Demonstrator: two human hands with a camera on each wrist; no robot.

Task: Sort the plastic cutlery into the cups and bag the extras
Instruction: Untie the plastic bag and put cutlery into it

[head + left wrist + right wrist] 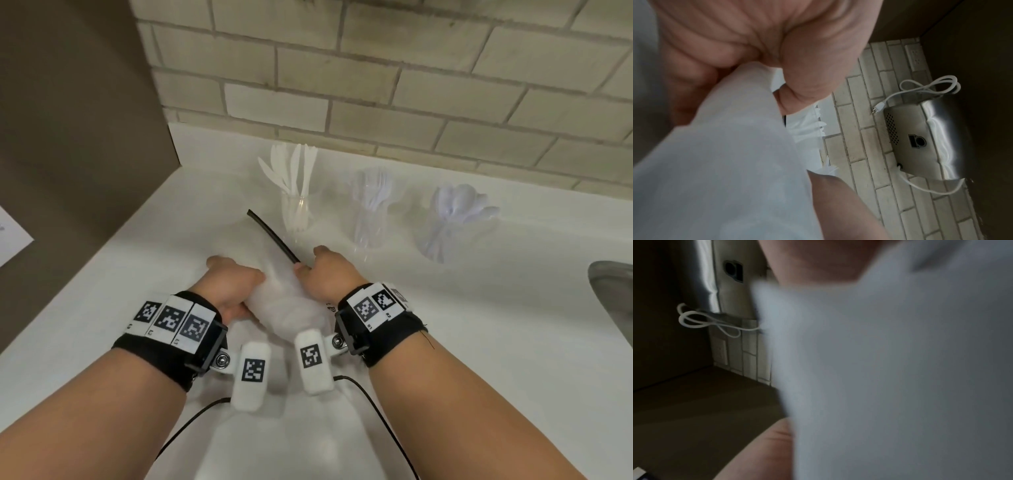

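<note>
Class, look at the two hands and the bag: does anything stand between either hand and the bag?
Nothing visible does. The left hand and right hand both grip the bag directly. The black strip runs from the right hand's grip toward the cups, not between hand and bag.

The white bag (900, 369) is blurring across most of the right wrist view, hiding the right hand's fingers. Whatever is sitting inside the bag isn't showing. The sink (613, 291) is running off the frame's edge.
</note>
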